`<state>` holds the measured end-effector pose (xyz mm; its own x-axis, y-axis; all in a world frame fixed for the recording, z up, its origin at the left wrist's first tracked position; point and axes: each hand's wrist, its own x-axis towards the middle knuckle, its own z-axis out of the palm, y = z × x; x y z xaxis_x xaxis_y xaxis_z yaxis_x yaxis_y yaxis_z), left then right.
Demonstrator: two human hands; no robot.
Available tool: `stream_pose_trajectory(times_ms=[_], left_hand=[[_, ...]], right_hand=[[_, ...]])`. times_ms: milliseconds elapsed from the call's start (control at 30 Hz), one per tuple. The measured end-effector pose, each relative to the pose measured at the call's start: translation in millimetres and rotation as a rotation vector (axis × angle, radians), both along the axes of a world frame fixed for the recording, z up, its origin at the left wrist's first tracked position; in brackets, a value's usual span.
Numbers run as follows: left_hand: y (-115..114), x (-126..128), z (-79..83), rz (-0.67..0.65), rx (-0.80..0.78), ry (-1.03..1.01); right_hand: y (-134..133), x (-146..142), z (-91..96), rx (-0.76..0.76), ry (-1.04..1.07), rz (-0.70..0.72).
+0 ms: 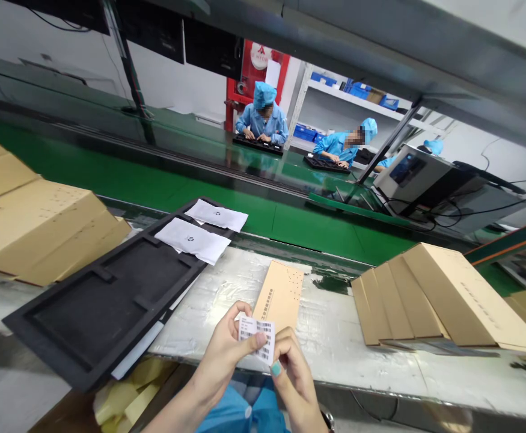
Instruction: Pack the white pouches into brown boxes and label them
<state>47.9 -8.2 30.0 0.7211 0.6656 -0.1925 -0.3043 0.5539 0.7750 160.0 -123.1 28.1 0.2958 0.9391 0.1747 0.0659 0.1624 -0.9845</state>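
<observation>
- Left hand (226, 352) and right hand (292, 376) both pinch a small white barcode label (257, 337) (fingers closed on it).
- Just beyond lies a flat tan cardboard box (281, 294).
- Left: a black foam tray (104, 307).

Forearms: bare to the near edge.
Right hand (292, 377) thumbnail: teal polish.
Right wrist: dark band, mostly cropped.
Garment (238, 415): blue.

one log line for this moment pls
left hand: pinching label | right hand: pinching label | box: on bench beyond label | tray: left of hands
</observation>
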Motion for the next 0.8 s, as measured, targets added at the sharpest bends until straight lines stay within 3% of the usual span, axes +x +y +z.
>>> stream_pose_trajectory(times_ms=[167,300,400,533,667,800], left_hand=[[-5.7,1.1,-4.6,-0.084,-0.074,-0.054],[-4.6,-2.3,-7.7,-0.147,-0.037,-0.055],[1.1,-9.2,-6.6,-0.290,0.126,0.052],[7.7,-19.3,1.9,-0.415,0.517,0.266],[12.2,-24.9,7.0,-0.340,0.717,0.312],[17.5,-29.6,0.1,-0.159,0.805,0.384]], right_hand=[[3.7,-4.6,-6.6,0.020,0.121,0.042],[2.8,-3.1,-11.7,-0.006,0.034,-0.009],[1.8,2.5,-13.9,-0.019,-0.113,-0.072],[2.8,7.9,-15.8,-0.039,-0.193,0.024],[5.0,8.9,-17.3,-0.074,-0.159,0.055],[3.1,14.2,-12.3,-0.040,-0.244,-0.054]])
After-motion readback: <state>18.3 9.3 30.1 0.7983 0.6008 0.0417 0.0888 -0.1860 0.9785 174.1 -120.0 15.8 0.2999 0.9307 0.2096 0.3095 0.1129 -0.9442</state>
